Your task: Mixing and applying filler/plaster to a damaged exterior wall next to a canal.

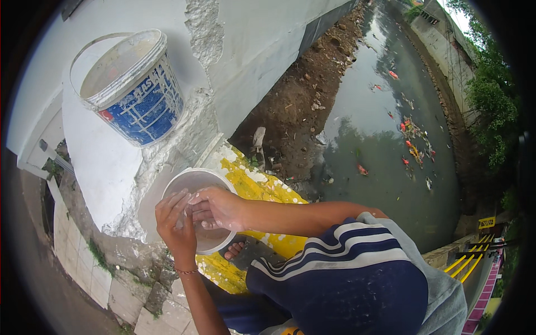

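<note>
Above the white pail [196, 176], our left hand [177, 219] and right hand [215, 207] meet, fingers bent; we cannot tell whether they pinch anything. Beyond the pail, the wall [254, 47] looks part smooth, part rough, so we judge work remains.

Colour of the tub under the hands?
The tub is whitish, with a duller greyish inside; clearest in the head view.

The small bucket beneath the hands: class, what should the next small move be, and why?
Probably a gentle rub of the fingertips together, kept over the small bucket: the left hand and right hand meet above its open mouth, so anything loose would likely drop inside. Whether they hold something small cannot be told.
</note>
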The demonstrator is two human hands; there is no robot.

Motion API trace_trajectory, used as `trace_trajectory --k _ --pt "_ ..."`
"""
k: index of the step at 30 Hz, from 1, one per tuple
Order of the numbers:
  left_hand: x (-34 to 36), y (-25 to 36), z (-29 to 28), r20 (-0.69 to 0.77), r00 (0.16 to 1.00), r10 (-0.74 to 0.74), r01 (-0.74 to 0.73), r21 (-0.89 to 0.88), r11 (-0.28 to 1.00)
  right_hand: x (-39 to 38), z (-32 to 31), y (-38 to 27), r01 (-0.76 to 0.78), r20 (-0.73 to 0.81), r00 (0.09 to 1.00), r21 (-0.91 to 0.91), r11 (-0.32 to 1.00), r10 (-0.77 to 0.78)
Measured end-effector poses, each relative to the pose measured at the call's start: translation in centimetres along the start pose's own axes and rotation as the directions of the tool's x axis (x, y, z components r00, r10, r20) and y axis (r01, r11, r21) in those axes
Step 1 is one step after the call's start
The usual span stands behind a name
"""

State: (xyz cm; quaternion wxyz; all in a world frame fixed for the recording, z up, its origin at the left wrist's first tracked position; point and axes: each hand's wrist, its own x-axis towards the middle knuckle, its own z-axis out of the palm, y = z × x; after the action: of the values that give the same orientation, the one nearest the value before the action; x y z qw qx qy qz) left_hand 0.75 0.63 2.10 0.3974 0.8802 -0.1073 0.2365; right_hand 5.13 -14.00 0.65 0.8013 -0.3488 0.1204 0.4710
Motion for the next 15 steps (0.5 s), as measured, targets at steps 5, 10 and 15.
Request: trace_trajectory --k 5,10,15 --pt "-0.06 -0.44 -0.47 0.055 0.998 -0.03 0.036 -0.101 0.994 -0.59 0.26 -0.22 0.023 0.086 0.996 -0.013 1.0 -0.022" --pt "-0.07 -0.25 -0.54 0.038 0.998 -0.043 0.047 -0.118 0.992 -0.68 0.26 -0.11 0.021 0.099 0.995 -0.045 0.999 -0.016" --pt "-0.15 -0.57 -0.54 0.028 0.998 -0.055 0.058 -0.134 0.989 -0.03 -0.49 0.25 0.029 0.16 0.987 -0.053 0.998 -0.02"
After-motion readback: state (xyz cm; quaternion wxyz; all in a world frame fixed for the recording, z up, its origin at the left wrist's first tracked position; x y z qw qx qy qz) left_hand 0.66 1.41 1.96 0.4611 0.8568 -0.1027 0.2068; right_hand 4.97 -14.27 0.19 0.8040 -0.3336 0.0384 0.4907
